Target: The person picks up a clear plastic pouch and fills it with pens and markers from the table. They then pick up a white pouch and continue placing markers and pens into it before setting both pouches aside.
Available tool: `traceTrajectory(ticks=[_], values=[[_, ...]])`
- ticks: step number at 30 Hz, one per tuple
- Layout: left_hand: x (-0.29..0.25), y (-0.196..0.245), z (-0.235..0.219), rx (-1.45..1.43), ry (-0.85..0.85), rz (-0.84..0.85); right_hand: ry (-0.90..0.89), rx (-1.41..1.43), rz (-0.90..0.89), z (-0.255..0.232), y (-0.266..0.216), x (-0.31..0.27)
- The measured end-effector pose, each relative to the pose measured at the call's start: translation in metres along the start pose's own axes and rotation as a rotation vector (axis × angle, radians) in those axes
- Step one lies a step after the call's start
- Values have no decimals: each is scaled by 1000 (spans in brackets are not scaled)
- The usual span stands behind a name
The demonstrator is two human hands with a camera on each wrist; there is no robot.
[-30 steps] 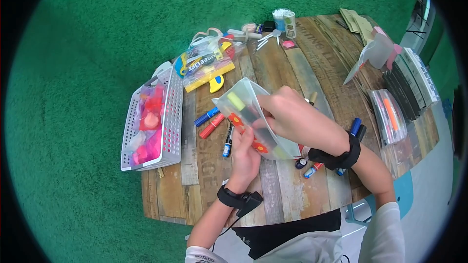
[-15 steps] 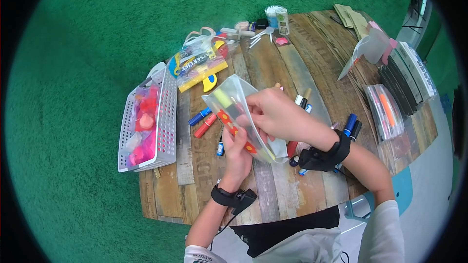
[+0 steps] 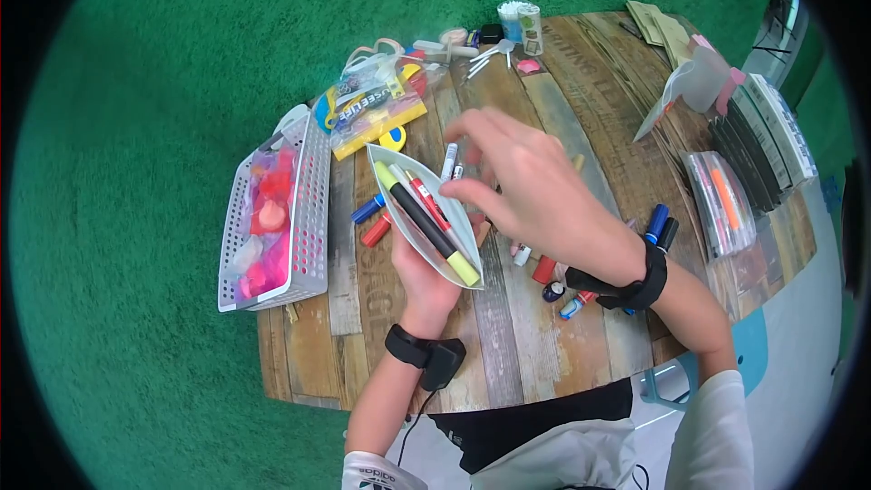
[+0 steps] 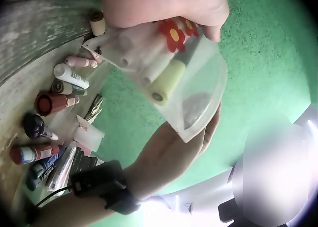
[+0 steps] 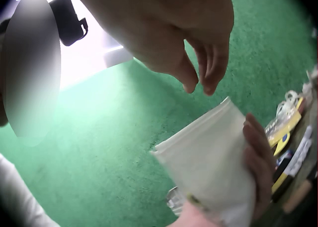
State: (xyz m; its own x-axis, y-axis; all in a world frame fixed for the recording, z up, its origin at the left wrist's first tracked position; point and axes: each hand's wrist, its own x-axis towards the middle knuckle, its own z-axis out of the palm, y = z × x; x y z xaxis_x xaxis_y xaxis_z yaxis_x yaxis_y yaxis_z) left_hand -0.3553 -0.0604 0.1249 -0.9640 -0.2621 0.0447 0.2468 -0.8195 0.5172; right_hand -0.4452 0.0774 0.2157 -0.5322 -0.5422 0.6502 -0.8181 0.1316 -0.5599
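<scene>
My left hand [image 3: 425,277] grips a translucent white pouch [image 5: 208,147] from below, its fingers round the outside. Red flowers [image 4: 172,36] decorate one side of it. The pouch's mouth gapes upward in the head view. Inside lie a black marker with lime ends [image 3: 422,222], a red marker [image 3: 429,202] and whitish ones beside them. Just right of the mouth hovers my right hand [image 3: 526,177], thumb and fingers bent and apart. The right wrist view shows nothing between its fingertips. White markers [image 3: 450,161] show behind the pouch, between thumb and fingers.
A white basket [image 3: 318,218] with pink and red packets stands left. Blue [image 3: 367,209] and red markers [image 3: 376,230] lie beside the pouch, several more under the right wrist. Bagged scissors-like items [image 3: 376,118], a cotton-swab tub [image 3: 511,23], a clear pen case [image 3: 719,204] and dark upright folders [image 3: 748,159] line the edges.
My right hand has come out of the pouch and lifted away to its right, its fingers spreading. The left hand has tipped the pouch so its mouth and the markers inside face the head camera.
</scene>
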Motion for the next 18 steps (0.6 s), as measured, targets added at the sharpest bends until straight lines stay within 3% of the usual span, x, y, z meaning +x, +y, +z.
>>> traceTrajectory(ticks=[4,6,8,12,13,14,15,16,18], values=[[1,-2,1,69,34,69,-371,139,187,4,5,-6],[1,-2,-5,51,-31,58,-341,143,137,10,9,-8],[1,-3,-2,93,62,73,-246,-62,31,10,8,-6],[1,1,0,-11,66,37,-246,27,-5,0,7,-1],[6,3,-6,-52,216,36,-176,72,15,-7,9,5],[11,6,-16,-2,249,101,-110,116,32,-16,9,10],[12,11,-14,-54,214,86,-135,35,84,-30,6,16],[13,17,-12,-106,179,75,-157,-151,19,-39,13,20],[16,31,-20,-92,90,73,-260,-91,127,-50,28,25]])
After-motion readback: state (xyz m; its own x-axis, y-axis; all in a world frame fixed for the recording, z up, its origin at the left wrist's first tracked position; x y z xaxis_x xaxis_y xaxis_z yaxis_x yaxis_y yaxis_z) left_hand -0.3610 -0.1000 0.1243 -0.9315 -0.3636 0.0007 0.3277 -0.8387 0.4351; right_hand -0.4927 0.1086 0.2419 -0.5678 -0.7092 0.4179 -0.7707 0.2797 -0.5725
